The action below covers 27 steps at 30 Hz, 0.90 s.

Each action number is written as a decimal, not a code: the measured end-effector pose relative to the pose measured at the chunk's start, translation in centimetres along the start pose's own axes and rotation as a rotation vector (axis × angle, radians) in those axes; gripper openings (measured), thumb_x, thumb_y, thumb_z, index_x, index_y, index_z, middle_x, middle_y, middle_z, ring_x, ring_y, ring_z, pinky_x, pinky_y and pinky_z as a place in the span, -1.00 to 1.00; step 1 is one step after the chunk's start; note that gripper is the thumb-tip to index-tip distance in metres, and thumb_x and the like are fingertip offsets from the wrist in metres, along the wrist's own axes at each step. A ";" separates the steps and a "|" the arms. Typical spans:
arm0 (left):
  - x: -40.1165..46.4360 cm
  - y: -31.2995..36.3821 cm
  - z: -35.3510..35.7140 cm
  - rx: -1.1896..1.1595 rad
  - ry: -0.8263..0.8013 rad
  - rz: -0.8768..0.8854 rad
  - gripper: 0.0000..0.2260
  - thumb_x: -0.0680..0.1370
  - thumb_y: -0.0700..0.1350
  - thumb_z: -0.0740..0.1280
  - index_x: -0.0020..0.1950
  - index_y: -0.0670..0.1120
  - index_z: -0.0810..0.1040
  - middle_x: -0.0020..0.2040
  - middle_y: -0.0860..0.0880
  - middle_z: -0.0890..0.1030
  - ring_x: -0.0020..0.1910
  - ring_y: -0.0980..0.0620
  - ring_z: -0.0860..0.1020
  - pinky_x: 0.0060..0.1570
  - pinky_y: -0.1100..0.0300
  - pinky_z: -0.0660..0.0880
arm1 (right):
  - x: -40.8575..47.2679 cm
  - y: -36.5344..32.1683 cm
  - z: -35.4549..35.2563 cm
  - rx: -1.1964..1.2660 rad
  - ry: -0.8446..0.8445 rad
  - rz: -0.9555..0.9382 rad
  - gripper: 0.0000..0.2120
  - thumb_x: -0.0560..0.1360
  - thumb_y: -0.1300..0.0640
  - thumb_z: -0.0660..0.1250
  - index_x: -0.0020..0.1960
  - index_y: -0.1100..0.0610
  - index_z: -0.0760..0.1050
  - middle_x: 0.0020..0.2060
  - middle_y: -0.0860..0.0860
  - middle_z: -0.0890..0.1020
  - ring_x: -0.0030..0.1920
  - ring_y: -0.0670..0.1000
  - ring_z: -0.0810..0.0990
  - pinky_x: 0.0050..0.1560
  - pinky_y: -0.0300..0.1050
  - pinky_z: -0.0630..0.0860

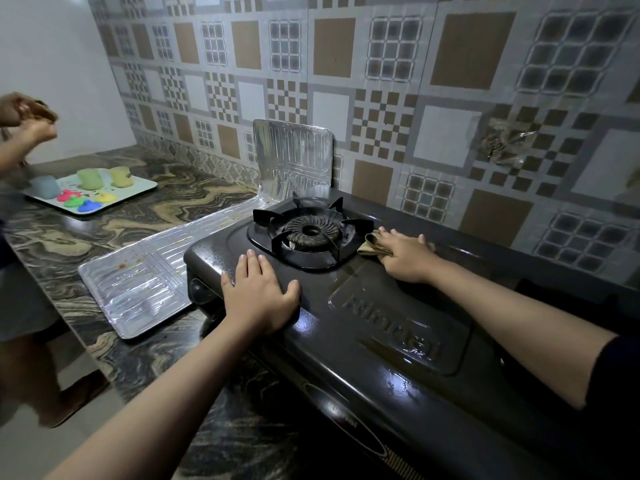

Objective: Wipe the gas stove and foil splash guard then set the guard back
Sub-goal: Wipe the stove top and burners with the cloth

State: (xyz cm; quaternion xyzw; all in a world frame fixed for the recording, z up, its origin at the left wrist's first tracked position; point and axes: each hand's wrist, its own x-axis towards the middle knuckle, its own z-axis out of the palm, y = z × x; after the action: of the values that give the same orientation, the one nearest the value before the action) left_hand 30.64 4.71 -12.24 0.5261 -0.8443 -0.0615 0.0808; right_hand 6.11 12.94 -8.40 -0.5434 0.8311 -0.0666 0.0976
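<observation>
A: What are the hands doing?

B: Left hand (258,292) lies flat on the gas stove (367,306), fingers straight, palm down near the front left corner, thumb spread toward the middle. Holds nothing, just presses. Right hand (405,254) is on a tan cloth (372,242), fingers over it, pushing it on the stove top just right of the burner (310,232). Whether the fingers curl round the cloth or only press it, can't tell.

A: And the foil splash guard?

B: Foil splash guard (166,268) is left of the stove, touching its left side. One long panel lies flat on the worktop (114,223), long axis running from the front edge back toward the wall (346,81). At the far end a 2nd panel stands upright vs. the tiles, behind the stove's back left corner. Flat part has orange-brown specks on it. Left hand is just beside the flat panel; right hand is well apart from it, w/ the burner between.

A: Stove itself?

B: Black, glossy, long axis going left to right along the wall, raised lettering on the top between the two forearms. Pan support sits round the burner.

A: Anything else?

B: Far left on the worktop, a pale tray (138,188) w/ cups and bright blobs of colour. Another person (20,168) stands at that end, hands raised, holding smth brown; too blurred to say what.
</observation>
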 end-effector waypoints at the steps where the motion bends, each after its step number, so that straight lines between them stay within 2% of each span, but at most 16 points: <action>1: 0.0 0.0 0.0 -0.004 -0.002 0.000 -0.28 0.56 0.26 -0.01 0.57 -0.18 -0.02 0.58 -0.13 -0.07 0.56 -0.06 -0.10 0.47 -0.18 -0.09 | -0.2 -0.3 0.1 -0.007 0.001 -0.001 -0.43 0.57 0.12 0.11 0.54 0.01 0.03 0.55 -0.05 -0.01 0.55 0.01 -0.05 0.46 0.30 -0.22; 17: -0.1 -0.1 -0.1 -0.019 -0.011 0.016 -0.27 0.55 0.25 -0.01 0.56 -0.20 -0.02 0.58 -0.16 -0.07 0.56 -0.08 -0.11 0.46 -0.20 -0.11 | -3.3 -4.2 2.1 -0.029 0.005 -0.014 -0.40 0.53 0.14 0.09 0.54 -0.02 0.01 0.56 -0.05 -0.04 0.55 0.03 -0.07 0.43 0.36 -0.23; 27: -0.1 -0.2 0.0 -0.025 -0.016 0.023 -0.26 0.55 0.26 -0.02 0.56 -0.20 -0.03 0.58 -0.17 -0.07 0.56 -0.09 -0.11 0.46 -0.20 -0.12 | -5.3 -6.1 2.7 0.065 -0.002 -0.047 -0.41 0.54 0.15 0.09 0.53 -0.04 0.04 0.55 -0.11 -0.02 0.55 -0.02 -0.06 0.44 0.34 -0.27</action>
State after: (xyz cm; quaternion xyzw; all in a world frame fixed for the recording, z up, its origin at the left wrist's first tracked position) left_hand 30.91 4.72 -12.27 0.5149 -0.8501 -0.0751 0.0812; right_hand 14.29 15.32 -9.25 -0.5594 0.8154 -0.0955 0.1143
